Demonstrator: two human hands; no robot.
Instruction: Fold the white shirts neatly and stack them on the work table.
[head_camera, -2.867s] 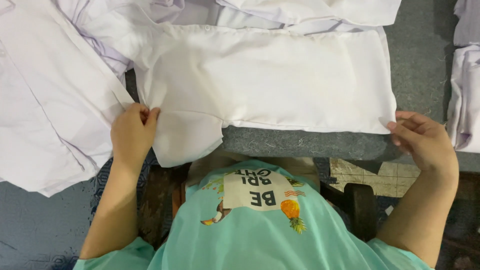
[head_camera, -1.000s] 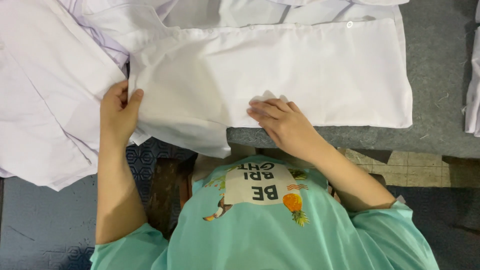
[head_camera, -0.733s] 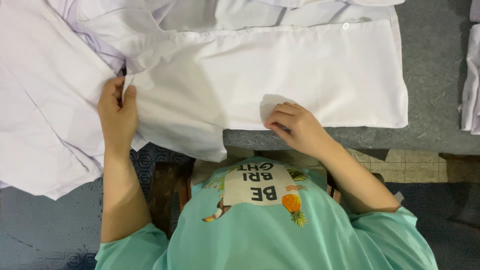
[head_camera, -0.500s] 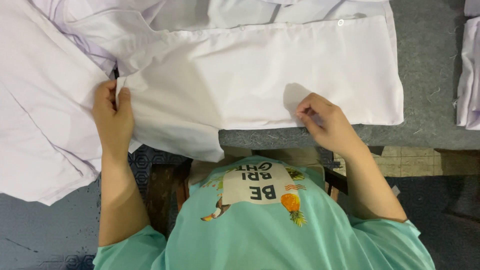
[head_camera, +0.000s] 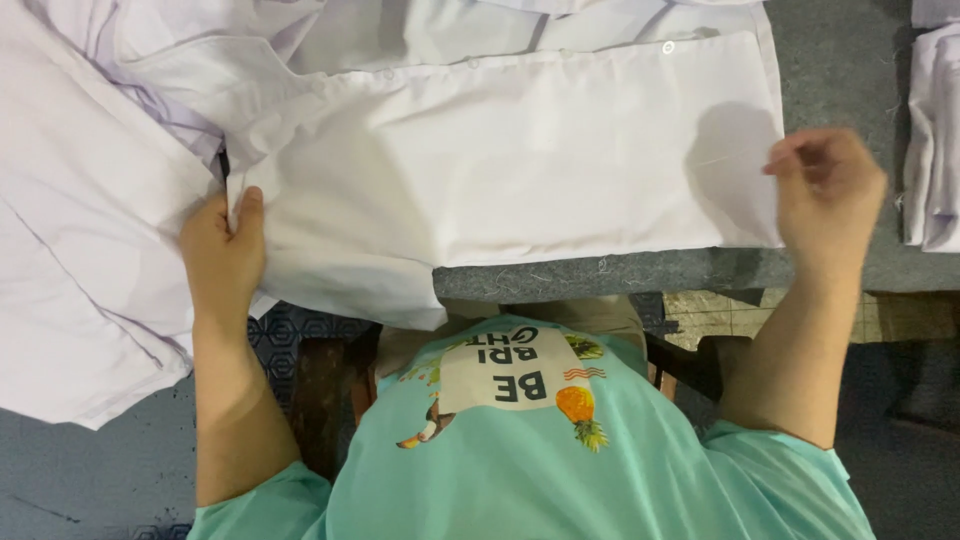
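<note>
A grey, felt-like table top (head_camera: 830, 60) fills the upper part of the head view, its near edge running across the middle; lint and loose threads fleck the strip at 6 o'clock of the cloth. Below the edge, at 4 o'clock, a pale board marked with a grid (head_camera: 720, 312) shows, and at 8 o'clock a dark floor with a hexagon pattern (head_camera: 290, 330).

A folded white shirt panel (head_camera: 500, 160) lies flat at the centre, a small round button (head_camera: 667, 47) near its corner at 1 o'clock. More loose white fabric (head_camera: 90, 240) is heaped at 9 o'clock and hangs over the table edge. At 3 o'clock a separate stack of folded white garments (head_camera: 932, 130) sits apart on the grey top.

The left hand (head_camera: 222, 262) is clenched on the panel's left edge, thumb on top pinching the fold. The right hand (head_camera: 828, 195), blurred, is at the panel's right edge with fingertips bent toward it; whether it grasps the cloth I cannot tell.

The person's teal T-shirt (head_camera: 560, 450) carries a pale rectangular print with an orange pineapple beside it
</note>
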